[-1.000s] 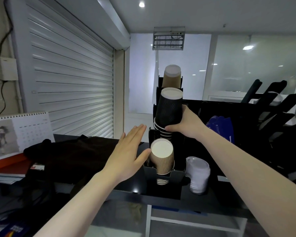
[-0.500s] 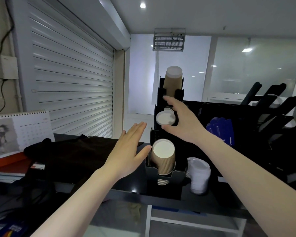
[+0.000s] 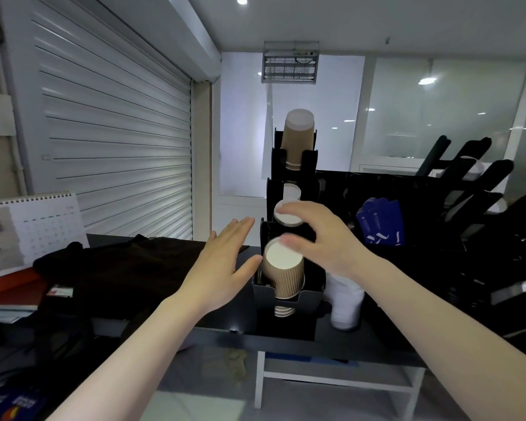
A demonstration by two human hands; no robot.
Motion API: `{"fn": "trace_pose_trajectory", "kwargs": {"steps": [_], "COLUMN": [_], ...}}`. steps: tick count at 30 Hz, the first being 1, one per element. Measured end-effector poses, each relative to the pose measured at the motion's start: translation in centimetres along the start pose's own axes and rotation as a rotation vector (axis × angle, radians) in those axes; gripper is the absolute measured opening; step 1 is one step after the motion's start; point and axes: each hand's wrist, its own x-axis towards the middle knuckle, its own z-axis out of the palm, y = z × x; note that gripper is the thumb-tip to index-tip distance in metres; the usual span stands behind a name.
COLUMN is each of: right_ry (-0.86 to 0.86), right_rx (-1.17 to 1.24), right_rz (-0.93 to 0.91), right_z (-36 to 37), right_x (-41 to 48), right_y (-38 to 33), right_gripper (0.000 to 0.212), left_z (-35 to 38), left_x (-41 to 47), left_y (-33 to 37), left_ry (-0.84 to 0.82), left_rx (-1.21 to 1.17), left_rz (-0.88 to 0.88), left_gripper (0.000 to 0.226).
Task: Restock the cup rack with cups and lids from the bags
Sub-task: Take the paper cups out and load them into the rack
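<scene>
Nearest me, over the front of the bench (image 3: pixel 225 322), my left grip (image 3: pixel 222 268) is spread flat, fingers straight and holding nothing. Its thumb is just beside the ribbed brown cups (image 3: pixel 283 270) that fill the lowest slot of the cup rack (image 3: pixel 312 308). Just right of the rack's foot, a stack of white lids (image 3: pixel 345 302) stands on the bench. One slot up, my right grip (image 3: pixel 325 241) is curled round the white end of the black cups (image 3: pixel 287 215), fingers across the top and a blurred thumb beneath. A second ago that black stack stood tall out of its slot in my fist. Now it has slid down until little more than its end shows, so I judge this load seated and the middle slot filled. Above it, smooth tan cups (image 3: pixel 296 135) sit in the top slot. Further right, blue packets (image 3: pixel 380 223) lean in a dark organiser. Next I would let go and fetch more, but no bag of cups is plainly in view, so I cannot say how much remains.
</scene>
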Motion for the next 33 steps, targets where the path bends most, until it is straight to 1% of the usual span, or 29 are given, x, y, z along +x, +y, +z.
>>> {"fn": "trace_pose_trajectory", "kwargs": {"steps": [2, 3, 4, 5, 8, 10, 12, 15, 21, 24, 27, 33], "right_ry": [-0.194, -0.288, -0.345, -0.354, -0.249, -0.220, -0.241, -0.305, -0.314, -0.335, -0.295, -0.183], "right_rx": [-0.107, -0.177, -0.228, -0.257, -0.297, -0.301, -0.312, -0.348, -0.405, -0.409, -0.416, -0.486], "right_rz": [-0.048, -0.049, -0.040, -0.028, 0.030, 0.074, 0.088, 0.043, 0.053, 0.080, 0.095, 0.149], "right_z": [0.0, 0.2, 0.4, 0.6, 0.3, -0.2, -0.3, 0.5, 1.3, 1.3, 1.4, 1.9], "right_x": [-0.8, -1.2, -1.5, -1.7, -1.7, -1.6, -1.6, -2.2, -3.1, -3.9, -4.5, -8.7], "right_y": [-0.9, -0.9, -1.0, -1.0, -0.7, -0.7, -0.7, -1.6, -2.1, -2.5, -3.3, -5.3], "right_gripper": [0.079, 0.084, 0.085, 0.084, 0.078, 0.078, 0.079, 0.082, 0.088, 0.093, 0.093, 0.083], "left_z": [0.2, 0.4, 0.5, 0.6, 0.7, 0.6, 0.5, 0.3, -0.5, -0.9, -1.3, -0.1], "left_x": [0.0, 0.0, 0.0, 0.0, -0.2, -0.4, -0.4, -0.5, -1.6, -2.4, -3.2, -6.6], "left_y": [0.0, -0.1, 0.0, 0.0, 0.0, 0.0, 0.1, 0.5, 0.4, 0.3, 0.5, 1.5], "left_ry": [-0.003, -0.003, -0.001, 0.001, 0.002, -0.011, -0.021, -0.038, -0.030, -0.019, -0.007, -0.034], "left_rx": [-0.008, -0.014, -0.021, -0.028, -0.030, -0.016, -0.003, 0.025, 0.151, 0.175, 0.175, 0.155], "left_rz": [-0.004, -0.010, -0.017, -0.022, -0.021, -0.007, 0.005, 0.025, 0.044, 0.048, 0.052, 0.080], "left_gripper": [0.064, 0.064, 0.063, 0.063, 0.064, 0.064, 0.064, 0.064, 0.068, 0.068, 0.068, 0.068]}}
